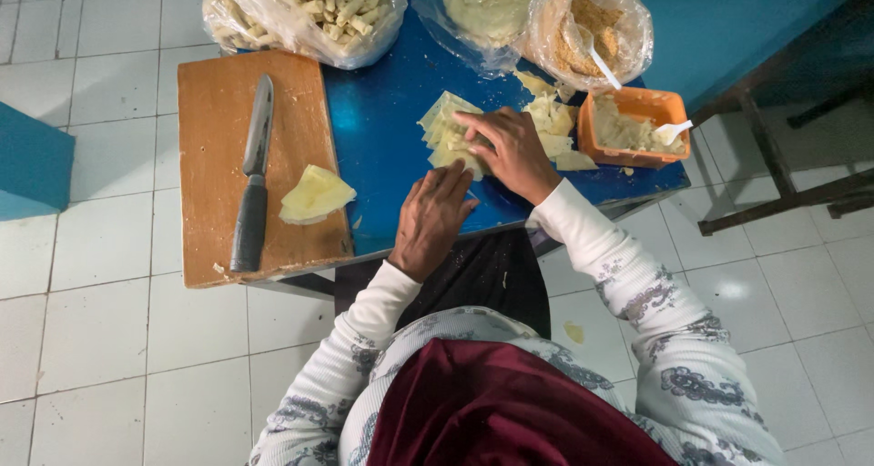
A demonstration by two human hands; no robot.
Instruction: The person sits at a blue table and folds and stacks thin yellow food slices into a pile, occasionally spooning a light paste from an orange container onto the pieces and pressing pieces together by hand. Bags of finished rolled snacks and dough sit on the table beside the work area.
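Right hand (510,152) flat, fingers spread on wrapper stack (448,136) mid blue worktop (382,147), left hand (430,218) flat just beside it, fingers together, fingertips at stack edge, cutting board (218,238) to the left with knife (252,188) and folded wrapper (314,195), orange tub (637,129) to the right

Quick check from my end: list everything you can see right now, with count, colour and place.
table: one, blue, centre
cutting board: one, brown wood, table's left edge
knife: one, dark handle, on the board
folded wrapper: one, pale yellow, on the board beside the knife
wrapper pile: one loose heap, pale yellow, mid-table
orange tub: one, right side, pale filling and white spoon inside
plastic bags: three, clear, far edge
left hand: flat on the table's near edge
right hand: fingers on the wrapper pile
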